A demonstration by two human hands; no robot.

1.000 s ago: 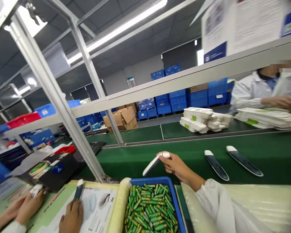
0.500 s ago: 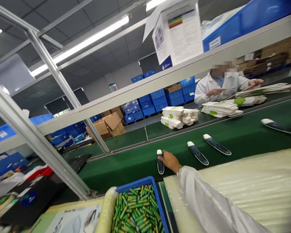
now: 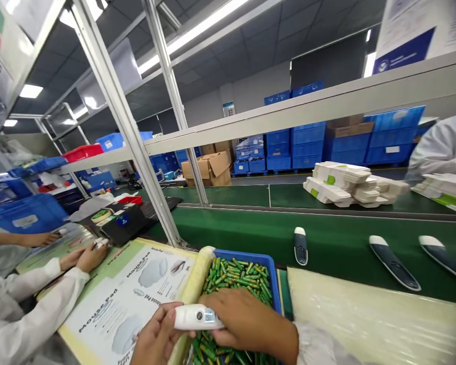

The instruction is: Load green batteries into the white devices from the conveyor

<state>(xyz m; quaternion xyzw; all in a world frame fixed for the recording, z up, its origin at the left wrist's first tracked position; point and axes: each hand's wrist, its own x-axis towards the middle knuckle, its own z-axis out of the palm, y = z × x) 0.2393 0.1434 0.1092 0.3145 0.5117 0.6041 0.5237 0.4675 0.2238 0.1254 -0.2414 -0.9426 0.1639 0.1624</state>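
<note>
A white handheld device with a round button and a small lit display is held level near the bottom centre. My left hand grips its left end between thumb and fingers. Over its right end lies my right hand, fingers curled around it. Beneath both hands, a blue tray holds many green batteries. On the green belt are a dark device with a white tip and two more like it to the right, the nearer one lying slanted.
Printed mouse pad sheets lie left of the tray. Another person's hands work at far left. White folded cartons sit across the belt. A metal post rises behind the sheets. Foam sheeting covers the right front.
The view has swung left. My right hand has left the dark device on the belt and come back over the battery tray. My left hand and the white device are now in view.
</note>
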